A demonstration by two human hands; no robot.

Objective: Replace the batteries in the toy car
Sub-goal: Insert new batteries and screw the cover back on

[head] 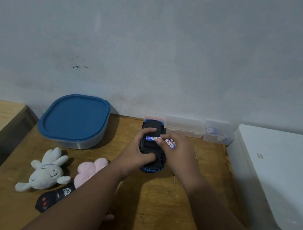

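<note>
Now | left hand (137, 152) grips upturned toy car (153, 148) | right hand (176, 150) pinches batteries (170, 143) above it

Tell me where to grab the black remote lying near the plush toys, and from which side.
Judging from its pose, grip the black remote across its narrow body near the red-button end, coming from above. It lies flat on the table; its far end sits under the left forearm, beside the pink plush, so the near end is freer.

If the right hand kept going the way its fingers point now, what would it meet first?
The right hand points left and slightly away, fingers on a battery lying across the upturned toy car. Past that, it would likely meet the left hand gripping the car, though depth is hard to judge.
</note>
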